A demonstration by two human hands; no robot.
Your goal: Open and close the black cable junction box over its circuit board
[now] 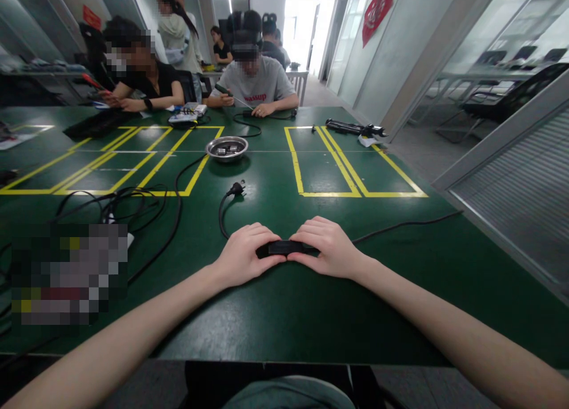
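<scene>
- Left hand [249, 252]: clamped on the left end of a black, oblong, hard-looking block [284, 247], thumb along the near side and fingers over the far side.
- Right hand [329, 249]: clamped in the same manner on the block's right end, the two thumb tips nearly meeting before it.
- Block: held level at the near middle of a green, smooth-topped table [311, 326]; its ends are covered by the hands.
- Black two-ended cord: on the left, a curved length ends in a black plug with metal prongs [237, 188]; on the right, a thin black lead [409, 222] runs from behind the right hand toward the table's edge.
- Beyond the plug: a round, shiny metal bowl [222, 159] containing small metallic pieces.
- Left: a loose tangle of black cables [128, 204].
- Far side: a seated person in a grey T-shirt [262, 80], holding a dark object.
</scene>
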